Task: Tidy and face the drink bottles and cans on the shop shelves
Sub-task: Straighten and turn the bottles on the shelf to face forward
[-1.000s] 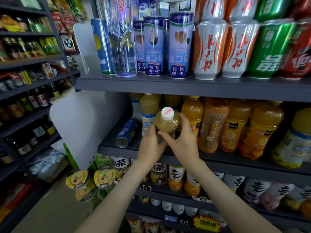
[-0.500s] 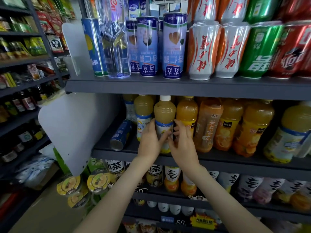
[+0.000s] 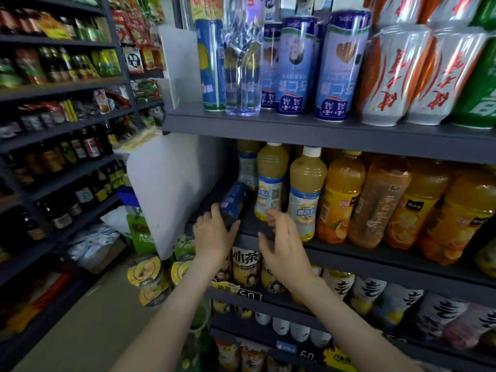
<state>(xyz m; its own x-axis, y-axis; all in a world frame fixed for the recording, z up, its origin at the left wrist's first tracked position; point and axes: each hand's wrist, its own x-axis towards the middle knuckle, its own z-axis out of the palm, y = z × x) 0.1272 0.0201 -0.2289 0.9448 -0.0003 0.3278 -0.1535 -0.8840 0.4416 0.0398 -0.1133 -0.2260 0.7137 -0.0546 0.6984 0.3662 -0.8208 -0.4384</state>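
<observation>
Shop shelves (image 3: 295, 132) are packed full. A blue can (image 3: 233, 202) lies tipped over on the middle shelf (image 3: 375, 264), gripped by the left hand (image 3: 213, 234); the right hand (image 3: 281, 242) is held open nearby. Next, the can should likely be stood up, label out.

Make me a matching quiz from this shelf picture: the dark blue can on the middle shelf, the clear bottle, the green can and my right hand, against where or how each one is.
Things
1. dark blue can
2. clear bottle
3. green can
4. right hand

Place or state
A. open, holding nothing
B. top shelf, far right
C. on its side, gripped by the left hand
D. upright between blue cans, top shelf

Pairs: 1-C, 2-D, 3-B, 4-A
</observation>
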